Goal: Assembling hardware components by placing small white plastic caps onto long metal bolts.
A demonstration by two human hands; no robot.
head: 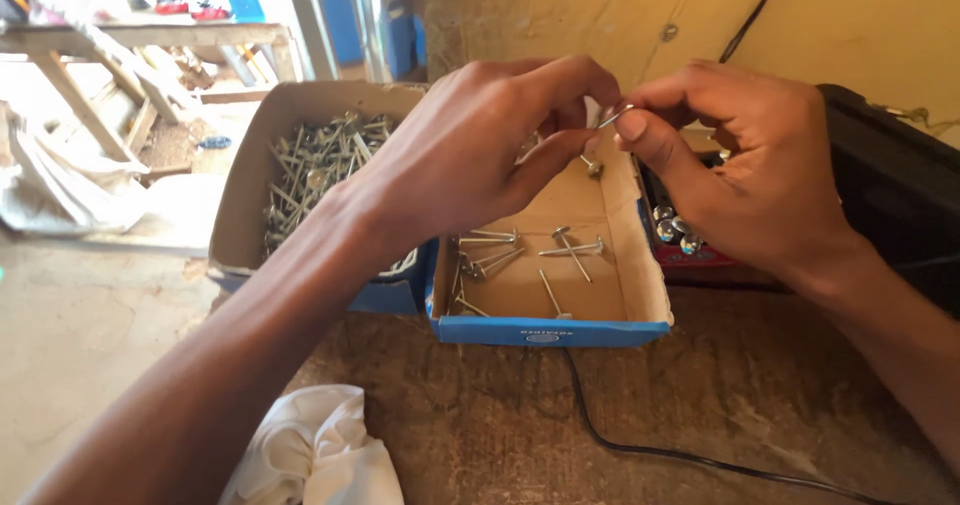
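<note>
My left hand and my right hand meet above two open cardboard boxes. Both pinch the same thin metal nail between fingertips. Below them, the nearer blue-edged box holds a few loose wide-headed nails on its floor. The box to its left is heaped with many such nails. My left forearm crosses over that fuller box.
A black case stands at the right, with small shiny round pieces in a tray beside it. A black cable runs over the rough wooden bench. A white cloth lies at the front left. A wooden table stands behind.
</note>
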